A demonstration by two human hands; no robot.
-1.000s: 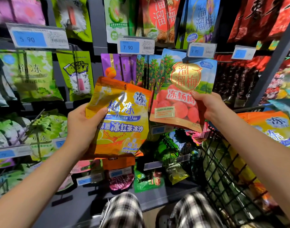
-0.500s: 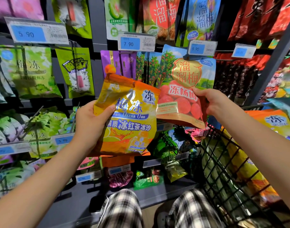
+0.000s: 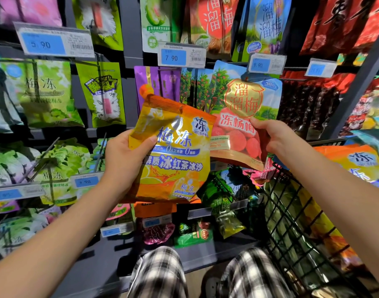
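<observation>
Nearly upright, orange pouch (image 3: 175, 164) top leaning right, berry pouch (image 3: 244, 108) vertical

Bright, even light is falling from above and in front, saturating the packaging colours. Glare is streaking across the glossy face of the orange packet (image 3: 173, 155) and glinting off the gold emblem of the blue packet (image 3: 244, 108) (both foils are crinkled, so the highlights are breaking up). The shelf recesses are sinking into deep shadow, and the inside of the cart (image 3: 326, 143) is looking dim. The wide lens is bending rails and uprights near the edges. The price tags (image 3: 55, 43) are reading soft, their small print smearing, and the checked trousers (image 3: 160, 274) are blurring.
</observation>
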